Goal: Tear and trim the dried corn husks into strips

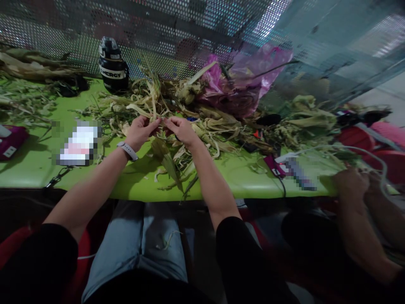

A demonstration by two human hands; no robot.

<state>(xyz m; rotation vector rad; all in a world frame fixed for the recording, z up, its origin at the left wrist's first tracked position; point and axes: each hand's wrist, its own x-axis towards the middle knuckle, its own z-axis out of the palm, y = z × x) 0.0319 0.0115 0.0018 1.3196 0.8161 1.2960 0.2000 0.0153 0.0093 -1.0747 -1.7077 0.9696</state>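
Note:
In front of me both hands meet over a green table (139,185). My left hand (141,131), with a pale band on the wrist, is closed in a pinch on a dry corn husk (154,99) whose pale strips rise above the fingers. My right hand (182,130) is also closed, thumb and fingertip together, close beside the left fingertips at the husk's lower end; what lies between them is too small to make out. Loose husk leaves (166,158) lie just below the hands, some hanging over the table edge.
Behind my hands stand a black bottle (114,69) and a pink plastic bag (240,84) among husk heaps. A lit phone (80,143) lies left, another phone (300,174) right, near a cable. Another person's hands (351,185) are at the far right. A perforated metal screen (152,33) backs the table.

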